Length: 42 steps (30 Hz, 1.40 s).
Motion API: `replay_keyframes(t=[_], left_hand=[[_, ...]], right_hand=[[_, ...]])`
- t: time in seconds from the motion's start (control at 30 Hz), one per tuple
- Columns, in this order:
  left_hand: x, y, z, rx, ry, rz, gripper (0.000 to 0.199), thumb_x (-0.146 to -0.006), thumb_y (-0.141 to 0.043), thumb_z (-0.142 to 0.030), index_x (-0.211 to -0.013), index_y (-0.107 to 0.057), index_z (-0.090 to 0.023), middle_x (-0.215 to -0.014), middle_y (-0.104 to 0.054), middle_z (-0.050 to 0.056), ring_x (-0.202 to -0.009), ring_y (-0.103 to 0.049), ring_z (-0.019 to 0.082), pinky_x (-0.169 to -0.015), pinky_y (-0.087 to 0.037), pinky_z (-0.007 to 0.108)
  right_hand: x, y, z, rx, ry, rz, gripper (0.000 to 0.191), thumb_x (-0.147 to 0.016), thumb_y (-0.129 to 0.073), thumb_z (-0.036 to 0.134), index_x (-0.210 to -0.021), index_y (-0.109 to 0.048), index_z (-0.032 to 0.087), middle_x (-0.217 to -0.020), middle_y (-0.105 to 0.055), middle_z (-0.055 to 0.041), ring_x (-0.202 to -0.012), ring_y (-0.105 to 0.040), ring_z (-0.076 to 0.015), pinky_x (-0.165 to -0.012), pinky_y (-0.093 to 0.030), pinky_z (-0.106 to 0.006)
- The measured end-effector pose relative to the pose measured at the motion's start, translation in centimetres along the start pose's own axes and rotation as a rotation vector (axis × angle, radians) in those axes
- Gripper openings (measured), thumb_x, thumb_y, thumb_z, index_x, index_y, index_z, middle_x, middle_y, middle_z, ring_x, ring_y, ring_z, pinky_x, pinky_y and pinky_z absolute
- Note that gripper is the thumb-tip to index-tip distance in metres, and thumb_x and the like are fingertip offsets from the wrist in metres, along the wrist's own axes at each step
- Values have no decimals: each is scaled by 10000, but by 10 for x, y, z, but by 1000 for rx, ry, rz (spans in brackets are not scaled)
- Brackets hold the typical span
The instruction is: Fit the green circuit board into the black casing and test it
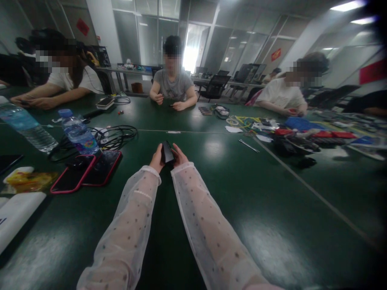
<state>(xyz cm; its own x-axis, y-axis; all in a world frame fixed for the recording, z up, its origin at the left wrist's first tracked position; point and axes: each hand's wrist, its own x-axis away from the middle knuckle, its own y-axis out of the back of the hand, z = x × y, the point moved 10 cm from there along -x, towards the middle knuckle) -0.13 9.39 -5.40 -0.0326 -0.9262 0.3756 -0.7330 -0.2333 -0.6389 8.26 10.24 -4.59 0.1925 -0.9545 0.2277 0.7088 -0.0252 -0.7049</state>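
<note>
Between my two hands, just above the middle of the dark green table (217, 193), is a small black box-shaped object (167, 154); what kind it is I cannot make out. My left hand (156, 158) grips its left side, fingers curled round it. On the right side, my right hand (179, 155) holds it too, with the fingers bent along the edge and partly hidden behind it. Sheer white dotted sleeves cover both my forearms.
To the left are two red-edged phones (102, 168), water bottles (79, 131) and coiled black cables (117, 136). A wrench (248, 146) lies right of my hands, before a pile of tools and wires (302, 135). Across the table sits a person in grey (173, 86); others sit at both sides.
</note>
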Motion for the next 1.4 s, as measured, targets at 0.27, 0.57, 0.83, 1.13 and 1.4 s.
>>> replay_keyframes(t=[0.27,0.57,0.83,1.13,1.4], left_hand=[[21,-13,-23,-350,-155,-47,262,-654,-776,-273,-828,-634,-138,-680,-639,23,-606,-605,116,-563,-456,210],[36,-31,-49,-667,-359,-67,348,-577,-826,-300,-845,-628,-198,-975,-665,106,-1143,-542,290,-836,-452,295],[65,-45,-70,-756,-607,-210,430,-494,-868,-282,-837,-625,-191,-984,-647,135,-1260,-419,364,-1046,-279,392],[63,-52,-92,-1108,-595,-196,479,-701,-700,-413,-1100,-613,-162,-1097,-653,143,-1026,-602,279,-884,-420,359],[34,-33,-30,20,26,168,426,-789,-600,-505,-1001,-617,-137,-850,-668,87,-755,-646,198,-664,-519,302]], right_hand=[[-9,8,-1,-69,3,-55,311,-949,-378,277,-1204,-548,221,-765,-702,29,-704,-685,-137,-809,-568,-305],[1,8,-6,-128,-70,-122,307,-940,-430,378,-995,-630,152,-715,-706,-16,-666,-681,-142,-752,-580,-263],[-3,7,-10,-199,-89,-55,374,-961,-362,366,-935,-656,137,-739,-719,-42,-703,-689,-147,-709,-566,-249],[-3,13,-11,-293,-127,-130,325,-966,-365,325,-960,-634,144,-700,-708,-28,-661,-679,-143,-628,-571,-244],[-5,15,-8,-343,-111,-106,375,-971,-322,353,-1089,-587,115,-765,-709,-59,-688,-684,-143,-599,-584,-247]])
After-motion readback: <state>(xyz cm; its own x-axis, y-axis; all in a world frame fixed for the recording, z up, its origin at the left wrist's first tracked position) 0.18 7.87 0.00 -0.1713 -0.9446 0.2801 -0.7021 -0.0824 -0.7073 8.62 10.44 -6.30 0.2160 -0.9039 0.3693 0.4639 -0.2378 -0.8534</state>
